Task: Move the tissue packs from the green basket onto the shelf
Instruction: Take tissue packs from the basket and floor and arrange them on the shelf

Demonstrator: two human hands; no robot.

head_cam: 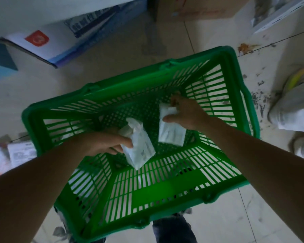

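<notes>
Head view looks down into the green basket (165, 192) on the tiled floor (112, 55); left hand (104, 142) pinches a white tissue pack (139, 148) above its mesh bottom; right hand (184, 113) clasps a second white pack (171, 132); both wrappers look crinkled, their print too blurred to read; a white box (47, 44) beyond bears a red logo.

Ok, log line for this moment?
left hand: grips tissue pack | right hand: grips second pack | both inside green basket
</notes>
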